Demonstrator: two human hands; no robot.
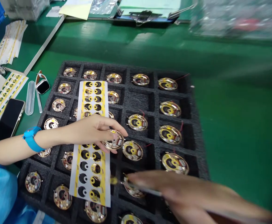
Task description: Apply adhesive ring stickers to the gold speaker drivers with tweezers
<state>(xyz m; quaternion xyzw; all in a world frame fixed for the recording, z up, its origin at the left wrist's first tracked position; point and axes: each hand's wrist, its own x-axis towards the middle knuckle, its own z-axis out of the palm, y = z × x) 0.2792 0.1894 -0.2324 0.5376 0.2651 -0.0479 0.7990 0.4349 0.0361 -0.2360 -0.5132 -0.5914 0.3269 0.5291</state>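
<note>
My left hand (96, 130), with a blue wristband (32, 138) on its wrist, closes on a round gold-rimmed watch case (114, 140) above the tray. Blurred by motion, my right hand (170, 189) is shut on thin metal tweezers (149, 190). At their tip shows a small yellow piece (113, 180), too smeared to make out fully. Between the hands' reach lies a sheet of yellow and black stickers (90, 174) across the tray, some sticker places bare. Another watch case (132, 150) sits in a compartment just right of the left hand.
The black foam tray (195, 124) holds many watch cases, some with red wires. To the left lie a phone (10, 118), a smartwatch (42, 86), a clear plastic case (30, 98) and more sticker sheets (8, 40). A clipboard (147, 15) and clear plastic packaging (238, 20) stand at the back.
</note>
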